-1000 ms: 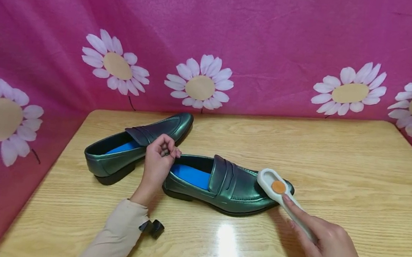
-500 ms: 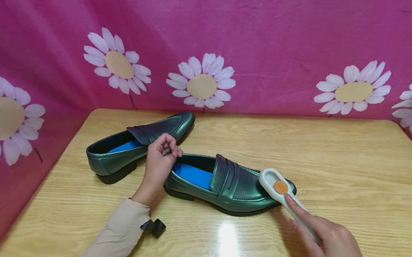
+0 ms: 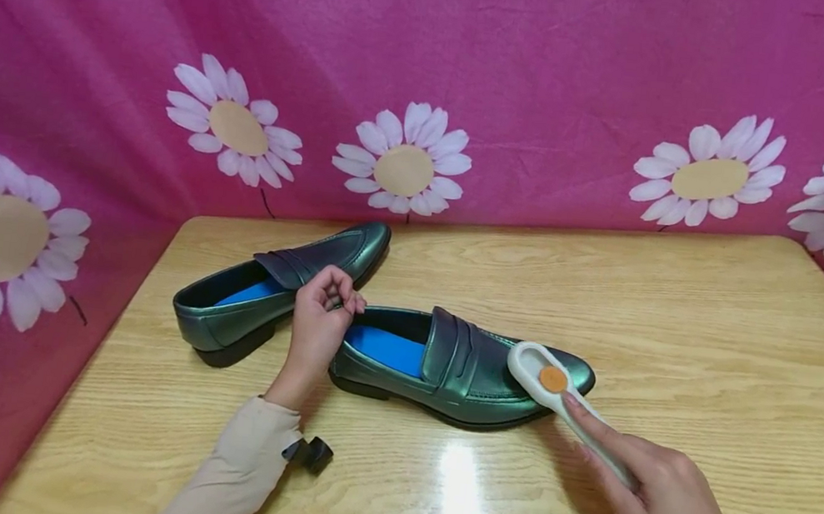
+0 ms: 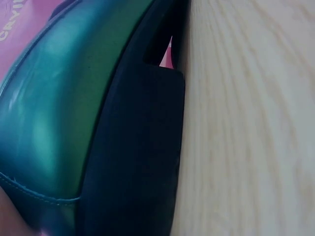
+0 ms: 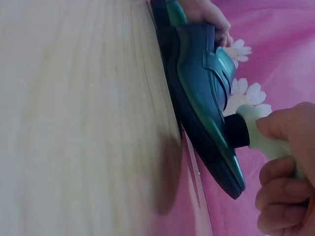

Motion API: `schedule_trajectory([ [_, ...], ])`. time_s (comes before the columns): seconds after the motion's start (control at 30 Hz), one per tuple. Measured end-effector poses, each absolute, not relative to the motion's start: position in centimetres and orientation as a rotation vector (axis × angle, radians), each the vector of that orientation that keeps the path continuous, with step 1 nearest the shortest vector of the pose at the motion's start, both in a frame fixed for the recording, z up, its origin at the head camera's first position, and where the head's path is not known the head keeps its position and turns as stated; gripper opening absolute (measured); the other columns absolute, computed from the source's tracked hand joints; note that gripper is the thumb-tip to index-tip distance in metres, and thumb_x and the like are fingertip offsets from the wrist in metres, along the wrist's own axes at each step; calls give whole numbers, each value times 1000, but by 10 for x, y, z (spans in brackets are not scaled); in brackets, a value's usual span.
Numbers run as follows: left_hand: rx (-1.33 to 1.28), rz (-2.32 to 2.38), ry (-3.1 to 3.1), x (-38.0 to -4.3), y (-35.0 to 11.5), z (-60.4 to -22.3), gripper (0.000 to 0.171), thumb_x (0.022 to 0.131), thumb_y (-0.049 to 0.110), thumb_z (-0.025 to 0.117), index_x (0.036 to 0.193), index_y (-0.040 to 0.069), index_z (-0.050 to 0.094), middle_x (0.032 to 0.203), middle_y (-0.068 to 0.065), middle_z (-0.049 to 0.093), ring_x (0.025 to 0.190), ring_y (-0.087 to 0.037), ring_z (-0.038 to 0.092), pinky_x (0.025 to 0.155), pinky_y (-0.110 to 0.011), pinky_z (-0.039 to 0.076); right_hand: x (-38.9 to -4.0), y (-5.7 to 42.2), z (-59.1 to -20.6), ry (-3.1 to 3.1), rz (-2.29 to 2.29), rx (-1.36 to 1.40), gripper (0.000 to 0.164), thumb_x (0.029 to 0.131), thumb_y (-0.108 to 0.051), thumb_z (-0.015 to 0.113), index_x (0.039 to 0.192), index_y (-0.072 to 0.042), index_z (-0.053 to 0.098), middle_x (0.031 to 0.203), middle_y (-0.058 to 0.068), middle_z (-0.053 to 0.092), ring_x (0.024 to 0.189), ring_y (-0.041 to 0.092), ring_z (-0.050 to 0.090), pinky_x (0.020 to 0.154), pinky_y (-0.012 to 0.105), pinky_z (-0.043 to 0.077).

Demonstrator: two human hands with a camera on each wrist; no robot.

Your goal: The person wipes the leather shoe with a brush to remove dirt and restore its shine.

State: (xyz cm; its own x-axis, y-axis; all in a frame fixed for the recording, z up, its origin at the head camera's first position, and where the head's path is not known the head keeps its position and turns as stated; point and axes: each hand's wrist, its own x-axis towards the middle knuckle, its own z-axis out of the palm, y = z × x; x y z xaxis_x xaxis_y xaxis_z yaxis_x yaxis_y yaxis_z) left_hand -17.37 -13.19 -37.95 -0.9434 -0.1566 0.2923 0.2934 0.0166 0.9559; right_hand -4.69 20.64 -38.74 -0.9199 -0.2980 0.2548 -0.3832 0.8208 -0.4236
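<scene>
A dark green metallic loafer (image 3: 473, 389) with a blue insole lies sole down on the table, toe to the right. My left hand (image 3: 319, 314) grips its heel at the top rim, fingers curled over the edge. In my right hand (image 3: 666, 493) is a white-handled shoe brush (image 3: 532, 366) with an orange button, the forefinger stretched along its handle. Its black bristles (image 5: 237, 131) meet the upper near the toe in the right wrist view. The left wrist view shows the loafer's heel (image 4: 138, 132) close up, on the wood.
Behind and left stands the matching loafer (image 3: 224, 325), its toe pointing to the back right. The wooden table (image 3: 712, 339) ends at a pink cloth (image 3: 552, 71) printed with large white daisies. A small black device (image 3: 312, 454) sits at the left cuff.
The brush has slid slightly left along the upper, away from the toe tip, baring more of the toe. My left hand and both loafers stay in place.
</scene>
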Motion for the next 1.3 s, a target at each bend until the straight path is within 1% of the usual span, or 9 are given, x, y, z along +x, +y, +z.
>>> schedule_trajectory([
  [0.2,-153,-1992,-1988,-174,-132,-377,23,76,-25,42,77,-3,45,67,-4,51,66,-14,57,69,-23,50,-45,199,-390,-2832,777,588,66,85,-16,73,143,-34,46,102,-10,71,77,-3,59,68,27,53],
  [0.43,-142,-1987,-1977,-175,-134,-377,22,75,-26,42,77,-4,44,66,-4,51,65,-14,56,68,-23,49,-44,193,-387,-2931,941,685,53,91,-31,65,141,-38,47,105,-18,67,79,-5,56,67,22,49],
  [0.53,-142,-1989,-1972,-176,-134,-376,22,76,-26,42,77,-3,44,67,-4,51,65,-14,56,68,-23,49,-48,190,-387,-2840,937,694,54,91,-25,67,140,-36,48,114,-15,66,90,0,63,75,24,52],
  [0.63,-138,-1994,-1972,-176,-134,-376,23,76,-26,42,77,-3,45,66,-3,52,65,-14,56,68,-23,49,-52,186,-388,-2744,936,668,55,91,-17,67,141,-32,49,125,-10,62,103,9,65,84,15,47],
  [0.77,-127,-1995,-1975,-176,-134,-376,23,76,-26,42,76,-2,45,66,-3,52,65,-13,56,68,-23,49,-59,180,-390,-2662,993,560,54,92,-14,65,140,-30,50,126,1,62,95,6,62,84,3,34],
  [0.87,-120,-1985,-1980,-174,-134,-377,24,76,-25,43,76,-2,45,67,-3,52,65,-13,57,67,-22,49,-58,174,-392,-2666,1057,506,53,93,-13,63,142,-29,49,123,7,64,83,7,57,76,10,39],
  [1.07,-122,-1996,-1993,-173,-131,-379,23,76,-26,42,77,-3,44,67,-4,52,65,-13,56,67,-22,49,-40,164,-393,-2814,1183,425,53,96,-23,59,145,-34,41,137,4,53,110,24,63,82,40,54],
  [1.17,-126,-1994,-1992,-174,-130,-379,22,76,-25,43,77,-3,44,67,-4,52,66,-14,56,68,-23,49,-32,162,-396,-2791,1150,532,51,95,-20,62,142,-32,47,133,-1,56,109,19,64,81,37,54],
  [1.3,-105,-1992,-1996,-172,-130,-381,23,76,-26,42,77,-3,45,67,-4,52,66,-14,57,68,-22,49,-30,161,-398,-2926,1124,733,47,97,-34,55,143,-34,44,124,-10,62,103,6,64,79,30,54],
])
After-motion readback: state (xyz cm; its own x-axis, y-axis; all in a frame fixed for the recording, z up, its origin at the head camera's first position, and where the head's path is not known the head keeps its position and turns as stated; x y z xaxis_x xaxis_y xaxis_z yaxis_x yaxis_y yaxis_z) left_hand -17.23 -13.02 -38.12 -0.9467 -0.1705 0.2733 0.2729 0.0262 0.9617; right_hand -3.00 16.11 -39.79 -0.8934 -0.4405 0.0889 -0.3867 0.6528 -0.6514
